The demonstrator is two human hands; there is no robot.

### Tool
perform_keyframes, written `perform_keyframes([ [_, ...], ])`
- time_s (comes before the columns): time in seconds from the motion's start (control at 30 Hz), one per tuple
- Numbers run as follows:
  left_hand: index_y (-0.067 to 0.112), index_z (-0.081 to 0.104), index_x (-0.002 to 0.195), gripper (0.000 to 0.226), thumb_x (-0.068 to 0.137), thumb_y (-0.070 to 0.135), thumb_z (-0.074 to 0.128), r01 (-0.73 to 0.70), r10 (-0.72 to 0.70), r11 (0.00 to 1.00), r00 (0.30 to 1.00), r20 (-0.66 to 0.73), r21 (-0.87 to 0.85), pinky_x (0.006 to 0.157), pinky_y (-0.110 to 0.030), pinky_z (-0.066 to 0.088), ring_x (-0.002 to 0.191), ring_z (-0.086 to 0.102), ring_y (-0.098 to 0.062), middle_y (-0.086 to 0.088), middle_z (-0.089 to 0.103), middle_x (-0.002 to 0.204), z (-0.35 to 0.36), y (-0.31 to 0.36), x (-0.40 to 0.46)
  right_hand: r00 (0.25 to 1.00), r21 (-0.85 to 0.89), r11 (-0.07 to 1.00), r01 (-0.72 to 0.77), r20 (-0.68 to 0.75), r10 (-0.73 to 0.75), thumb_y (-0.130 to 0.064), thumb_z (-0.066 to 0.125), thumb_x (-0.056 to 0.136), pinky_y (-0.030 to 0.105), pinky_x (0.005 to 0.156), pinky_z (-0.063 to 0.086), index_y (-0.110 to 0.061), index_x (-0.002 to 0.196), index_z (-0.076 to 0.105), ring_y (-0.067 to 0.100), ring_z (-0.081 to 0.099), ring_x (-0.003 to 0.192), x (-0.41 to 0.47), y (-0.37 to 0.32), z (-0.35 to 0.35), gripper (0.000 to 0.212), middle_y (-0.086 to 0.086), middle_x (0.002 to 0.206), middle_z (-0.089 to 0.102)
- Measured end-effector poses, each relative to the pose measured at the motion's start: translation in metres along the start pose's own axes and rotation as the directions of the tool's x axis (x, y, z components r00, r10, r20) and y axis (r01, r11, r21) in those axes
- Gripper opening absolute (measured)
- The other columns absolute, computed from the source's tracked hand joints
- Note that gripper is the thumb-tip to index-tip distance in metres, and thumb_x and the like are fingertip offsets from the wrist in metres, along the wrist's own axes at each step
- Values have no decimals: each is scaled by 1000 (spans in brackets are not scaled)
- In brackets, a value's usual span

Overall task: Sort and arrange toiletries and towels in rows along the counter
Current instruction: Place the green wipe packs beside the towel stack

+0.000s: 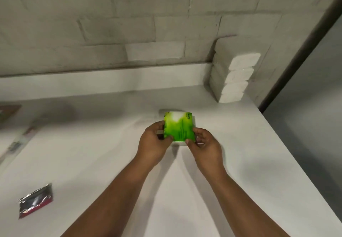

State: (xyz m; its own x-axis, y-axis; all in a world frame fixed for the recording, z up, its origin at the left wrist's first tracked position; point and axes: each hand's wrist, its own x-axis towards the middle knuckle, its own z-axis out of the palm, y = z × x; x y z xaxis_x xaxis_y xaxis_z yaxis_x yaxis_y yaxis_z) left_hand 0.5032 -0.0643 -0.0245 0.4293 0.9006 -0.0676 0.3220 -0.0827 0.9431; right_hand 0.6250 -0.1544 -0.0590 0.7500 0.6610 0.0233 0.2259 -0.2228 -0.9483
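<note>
Head view: both forearms reach forward over a white desk toward a pale block wall; the picture is slightly blurred, so fine print on the things cannot be read.
Thing in hand: a green packet, glossy, held flat-side up near the middle of the desk, with something white just under and behind it; whether that is part of the packet or a separate item beneath cannot be told.
Left hand: grasping the packet's left edge, thumb on top, fingers curled round the side.
Right hand: grasping the packet's lower right corner, thumb on the top face, fingers tucked beneath.
Towels: a stack of white folded towels stands in the far right corner against the wall, well apart from the packet.
Other toiletries: a silver and red sachet lies alone at the near left; blurred small items lie along the left edge, too smeared to identify.
Step in hand: probably squaring the packet up and setting it down as part of a row.
How to do it well: keep both grips at the edges so the slick face does not slide; lower it flat, long edge parallel to the wall; leave an even gap from its neighbours.
Risk: the glossy wrap may skid on the smooth desk on release, so let go of one side at a time.
</note>
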Motion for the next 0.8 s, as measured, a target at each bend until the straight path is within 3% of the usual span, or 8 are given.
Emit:
perform_keyframes([
  [0.07,46,58,85,48,77,0,70,-15,15,1000,999,41,-10,78,-22,53,73,66,6,25,67,81,10,3,14,1000,-8,1000,6,-17,-6,-13,74,82,15,76,49,-21,112,64,-1,62,82,16,2,-5,33,-8,96,68],
  [0.2,32,67,95,39,71,2,74,-99,96,995,983,159,12,80,-34,55,81,70,-11,6,73,89,27,8,43,997,-64,998,27,-73,-32,-15,72,84,20,79,51,-22,107,66,7,65,84,48,9,-10,25,-4,100,70],
  [0.33,36,60,76,33,68,6,72,-169,159,984,977,139,58,74,-34,54,73,68,-19,-4,71,81,42,8,70,976,-178,977,114,-163,-144,-12,70,85,2,75,42,-16,105,70,12,65,87,76,15,-9,20,0,102,68],
  [0.4,37,60,75,32,69,8,72,-187,177,980,977,122,70,76,-41,55,76,69,-25,-10,72,83,51,6,87,951,-252,953,166,-215,-222,-9,69,85,3,77,42,-13,103,71,14,64,86,90,17,-7,19,2,103,64],
  [0.5,34,63,92,32,72,12,76,-184,169,976,977,127,115,80,-40,56,79,70,-19,-7,72,89,62,0,109,907,-380,898,222,-258,-334,-6,68,85,17,81,45,-10,99,71,19,60,86,106,18,-2,15,6,99,59],
  [0.6,16,60,121,50,75,19,78,-156,139,976,983,121,151,86,-31,56,88,69,-11,-3,69,107,75,-3,130,875,-446,861,244,-281,-394,-4,66,85,10,81,34,-7,94,71,22,57,86,124,20,2,11,9,95,60],
  [0.7,16,61,121,51,74,23,79,-156,141,977,984,113,144,84,-35,57,86,69,-11,-1,70,104,85,2,144,877,-501,831,241,-254,-408,-6,59,87,4,79,27,-7,86,67,16,49,82,136,21,4,8,9,94,61],
  [0.8,16,60,122,54,72,26,77,-161,149,977,985,91,141,85,-41,56,89,68,-18,-5,68,105,95,5,154,894,-557,791,252,-179,-411,-15,47,85,11,75,27,-12,81,68,20,52,84,143,25,9,21,6,96,63],
])
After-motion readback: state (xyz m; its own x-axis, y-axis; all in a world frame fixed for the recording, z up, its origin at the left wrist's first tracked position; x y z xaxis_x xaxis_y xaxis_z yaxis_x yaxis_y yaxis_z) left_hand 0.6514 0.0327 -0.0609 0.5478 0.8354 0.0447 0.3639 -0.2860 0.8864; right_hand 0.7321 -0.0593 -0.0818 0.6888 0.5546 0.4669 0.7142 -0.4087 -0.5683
